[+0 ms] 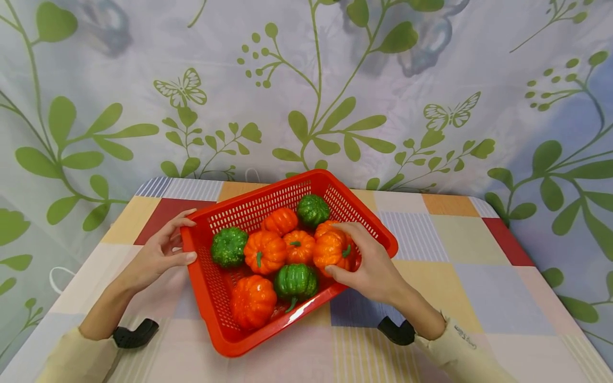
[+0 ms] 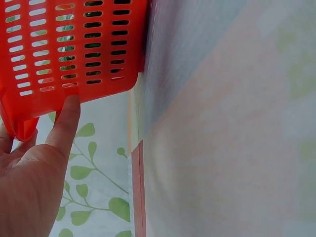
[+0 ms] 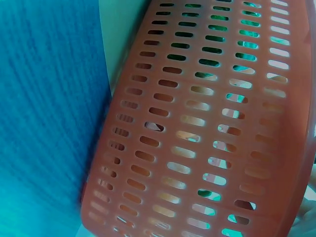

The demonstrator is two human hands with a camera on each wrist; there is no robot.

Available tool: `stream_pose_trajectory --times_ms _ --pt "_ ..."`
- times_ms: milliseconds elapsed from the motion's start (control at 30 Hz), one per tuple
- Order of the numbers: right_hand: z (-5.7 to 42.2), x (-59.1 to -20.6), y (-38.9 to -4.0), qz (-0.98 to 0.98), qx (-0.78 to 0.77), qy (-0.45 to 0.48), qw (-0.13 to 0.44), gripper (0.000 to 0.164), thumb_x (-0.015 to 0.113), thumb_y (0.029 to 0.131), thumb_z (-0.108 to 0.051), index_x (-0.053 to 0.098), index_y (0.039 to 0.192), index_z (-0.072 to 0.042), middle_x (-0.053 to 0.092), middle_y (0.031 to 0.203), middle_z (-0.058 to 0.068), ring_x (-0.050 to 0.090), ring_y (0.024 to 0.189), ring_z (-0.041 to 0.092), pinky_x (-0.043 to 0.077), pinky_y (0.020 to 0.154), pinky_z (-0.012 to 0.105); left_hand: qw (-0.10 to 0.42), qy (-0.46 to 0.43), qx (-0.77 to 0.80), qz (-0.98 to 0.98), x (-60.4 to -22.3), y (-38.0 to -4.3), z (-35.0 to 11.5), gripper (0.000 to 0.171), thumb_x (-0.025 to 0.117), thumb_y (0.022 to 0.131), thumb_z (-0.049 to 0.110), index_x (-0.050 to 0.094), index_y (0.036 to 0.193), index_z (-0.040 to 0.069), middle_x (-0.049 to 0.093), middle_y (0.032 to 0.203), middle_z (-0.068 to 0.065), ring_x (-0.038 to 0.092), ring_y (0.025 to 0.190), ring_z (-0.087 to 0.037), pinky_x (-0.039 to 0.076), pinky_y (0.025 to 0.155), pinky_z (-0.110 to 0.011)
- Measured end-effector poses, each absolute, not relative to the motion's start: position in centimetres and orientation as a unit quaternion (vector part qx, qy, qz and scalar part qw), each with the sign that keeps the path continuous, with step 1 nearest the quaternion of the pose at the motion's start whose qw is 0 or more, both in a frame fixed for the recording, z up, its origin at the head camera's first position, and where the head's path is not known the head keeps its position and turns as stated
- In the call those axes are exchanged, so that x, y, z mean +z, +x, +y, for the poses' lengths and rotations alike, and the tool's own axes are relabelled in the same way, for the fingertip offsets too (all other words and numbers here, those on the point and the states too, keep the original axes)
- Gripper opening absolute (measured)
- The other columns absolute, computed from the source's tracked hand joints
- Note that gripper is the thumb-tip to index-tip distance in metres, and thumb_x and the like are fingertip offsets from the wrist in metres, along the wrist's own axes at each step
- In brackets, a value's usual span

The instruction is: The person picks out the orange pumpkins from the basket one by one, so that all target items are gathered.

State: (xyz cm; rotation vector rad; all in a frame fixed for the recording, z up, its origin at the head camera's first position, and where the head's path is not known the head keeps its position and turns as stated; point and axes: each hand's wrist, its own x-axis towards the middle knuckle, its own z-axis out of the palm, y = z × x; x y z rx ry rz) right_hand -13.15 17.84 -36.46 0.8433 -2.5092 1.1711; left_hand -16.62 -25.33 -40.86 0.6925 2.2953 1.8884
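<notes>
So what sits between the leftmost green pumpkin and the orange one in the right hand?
Two orange pumpkins lie in a row between them, inside the red basket; the head view shows it.

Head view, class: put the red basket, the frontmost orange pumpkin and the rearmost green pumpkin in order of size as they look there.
1. Red basket
2. Frontmost orange pumpkin
3. Rearmost green pumpkin; its greater distance may make it look smaller

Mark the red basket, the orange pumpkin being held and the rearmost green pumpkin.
Red basket [image 1: 268, 331]: head view, on its near rim.
Held orange pumpkin [image 1: 329, 249]: head view, on its skin left of the stem.
Rearmost green pumpkin [image 1: 313, 210]: head view, mid-skin.
</notes>
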Motion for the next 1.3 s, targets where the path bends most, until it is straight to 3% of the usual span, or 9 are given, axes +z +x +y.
stream_pose_trajectory --times_ms 167,467,700,900,1067,1300 --pt "18.0 -36.5 -13.1 -0.855 0.415 0.284 0.125 0.060 0.082 0.077 -0.020 0.058 0.131 -0.010 0.055 0.132 -0.002 0.050 0.121 0.014 0.045 0.101 0.037 0.047 0.228 0.622 0.748 -40.8 -16.6 -25.3 0.051 0.060 0.090 -0.008 0.038 0.136 -0.001 0.015 0.161 -0.013 0.051 0.117 -0.018 0.058 0.079 -0.032" --pt "18.4 -36.0 -13.1 -0.837 0.464 0.269 0.110 0.059 0.082 0.079 -0.017 0.060 0.134 -0.017 0.055 0.134 0.003 0.050 0.121 0.016 0.042 0.102 0.045 0.046 0.225 0.624 0.747 -40.8 -16.5 -25.2 0.051 0.059 0.091 -0.007 0.038 0.136 -0.001 0.014 0.161 -0.013 0.050 0.117 -0.017 0.058 0.079 -0.032" --pt "18.9 -35.8 -12.7 -0.819 0.498 0.261 0.116 0.065 0.081 0.078 -0.007 0.055 0.138 -0.011 0.054 0.134 0.002 0.054 0.115 0.019 0.049 0.093 0.027 0.051 0.227 0.632 0.739 -40.9 -16.7 -25.1 0.051 0.059 0.091 -0.007 0.037 0.136 0.000 0.018 0.160 -0.009 0.048 0.121 -0.018 0.058 0.079 -0.033" --pt "19.1 -35.4 -12.2 -0.793 0.550 0.245 0.093 0.075 0.081 0.076 0.001 0.040 0.139 -0.005 0.054 0.134 0.011 0.052 0.118 0.021 0.048 0.094 0.024 0.049 0.225 0.630 0.741 -40.9 -16.6 -25.2 0.051 0.058 0.091 -0.008 0.037 0.136 -0.001 0.016 0.161 -0.010 0.049 0.120 -0.017 0.058 0.079 -0.033" --pt "19.5 -35.2 -11.7 -0.788 0.564 0.234 0.075 0.065 0.081 0.077 0.001 0.051 0.134 -0.006 0.056 0.130 0.006 0.057 0.108 0.022 0.054 0.086 0.028 0.049 0.225 0.626 0.745 -40.8 -16.6 -25.1 0.050 0.059 0.091 -0.007 0.038 0.136 0.000 0.015 0.161 -0.011 0.048 0.121 -0.017 0.058 0.080 -0.032" --pt "19.7 -35.0 -11.3 -0.807 0.525 0.253 0.091 0.069 0.083 0.077 -0.003 0.054 0.139 -0.010 0.052 0.138 0.008 0.053 0.117 0.024 0.050 0.092 0.027 0.050 0.225 0.628 0.743 -40.8 -16.6 -25.1 0.049 0.058 0.091 -0.008 0.038 0.135 0.000 0.014 0.161 -0.012 0.048 0.120 -0.017 0.058 0.079 -0.032"
